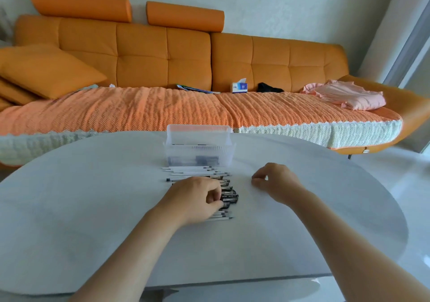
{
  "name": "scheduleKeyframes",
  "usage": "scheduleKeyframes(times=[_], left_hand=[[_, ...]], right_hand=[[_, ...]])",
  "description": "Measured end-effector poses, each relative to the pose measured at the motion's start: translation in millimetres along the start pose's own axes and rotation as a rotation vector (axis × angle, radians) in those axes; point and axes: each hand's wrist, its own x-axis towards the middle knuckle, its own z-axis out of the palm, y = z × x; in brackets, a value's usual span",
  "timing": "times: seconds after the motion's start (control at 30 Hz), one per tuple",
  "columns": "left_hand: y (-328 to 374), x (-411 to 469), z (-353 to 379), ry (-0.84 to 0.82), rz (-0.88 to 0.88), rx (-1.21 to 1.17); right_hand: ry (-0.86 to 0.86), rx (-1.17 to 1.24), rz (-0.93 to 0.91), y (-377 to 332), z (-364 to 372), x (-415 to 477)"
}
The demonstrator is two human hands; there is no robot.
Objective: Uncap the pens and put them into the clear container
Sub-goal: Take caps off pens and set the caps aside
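A row of slim pens [197,170] lies side by side on the white table [93,197] — white barrels at the far and near ends, dark ones in the middle. Just beyond the row stands the clear container [197,138], ribbed, with a few dark-tipped pens already inside. The left hand [195,197] lies palm down over the row, its fingers curled round one dark pen. The right hand [277,180] rests on the table to the right — fingers loosely curled, holding nothing.
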Motion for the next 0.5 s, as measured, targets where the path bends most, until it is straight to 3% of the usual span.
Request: scheduleKeyframes(times=[0.33,0.5], left_hand=[[2,-18,-2,-0.087,0.034,0.082],[4,-24,1,-0.077,0.077,0.135]], right_hand=[[-0.08,-0.096,-0.09,-10,1,-5],[-0.127,0.012,-0.195,-26,-6,-24]])
